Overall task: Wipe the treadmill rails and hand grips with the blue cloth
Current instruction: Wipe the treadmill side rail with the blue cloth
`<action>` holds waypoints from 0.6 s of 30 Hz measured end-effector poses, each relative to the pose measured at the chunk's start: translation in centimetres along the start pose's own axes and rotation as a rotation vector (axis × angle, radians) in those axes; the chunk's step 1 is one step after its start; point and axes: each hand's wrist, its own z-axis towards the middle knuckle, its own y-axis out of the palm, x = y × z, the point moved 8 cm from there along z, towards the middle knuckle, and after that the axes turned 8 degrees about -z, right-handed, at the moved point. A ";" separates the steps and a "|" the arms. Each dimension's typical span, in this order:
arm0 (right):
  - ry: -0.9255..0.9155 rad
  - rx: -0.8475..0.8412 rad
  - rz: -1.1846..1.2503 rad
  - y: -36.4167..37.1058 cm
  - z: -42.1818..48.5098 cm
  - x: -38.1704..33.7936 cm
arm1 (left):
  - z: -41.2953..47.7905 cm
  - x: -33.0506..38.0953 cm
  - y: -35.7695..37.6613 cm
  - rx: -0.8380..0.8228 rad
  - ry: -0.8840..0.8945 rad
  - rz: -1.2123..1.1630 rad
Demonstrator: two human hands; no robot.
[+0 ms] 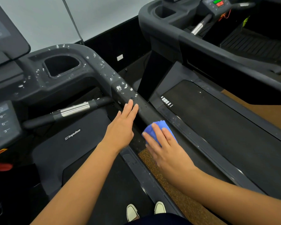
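Observation:
The dark grey right rail (104,69) of the treadmill runs from the console down toward me, speckled with white foam spots along its upper stretch. My right hand (164,146) presses the folded blue cloth (159,125) flat onto the rail's near end. Just left of it, my left hand (122,125) lies open with its fingertips resting on the rail's inner side, holding nothing. A hand grip (75,109) with a shiny metal sleeve sticks out under the console, also dotted with white specks.
The console cup holder (62,65) and button panel (2,120) sit at left. A second treadmill (217,111) stands to the right across a narrow floor gap. My white shoes (144,210) stand on the belt below.

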 end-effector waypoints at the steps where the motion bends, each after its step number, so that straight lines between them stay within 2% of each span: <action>1: -0.052 -0.042 -0.038 0.3 -0.4 -0.5 | 0.0 0.0 0.0 0.000 0.000 0.008; 6: -0.292 -0.218 -0.293 0.9 1.4 -2.3 | 0.2 0.3 0.2 0.021 0.016 0.048; 13: -0.357 -0.224 -0.474 1.8 2.3 -4.7 | 0.9 -0.1 0.6 0.089 0.072 0.053; 16: -0.271 -0.124 -0.256 1.8 0.4 -3.7 | 0.7 -0.4 0.9 0.134 0.105 0.025; 18: -0.036 0.045 0.006 0.8 0.3 -0.8 | 0.5 -0.7 1.0 0.120 0.118 0.022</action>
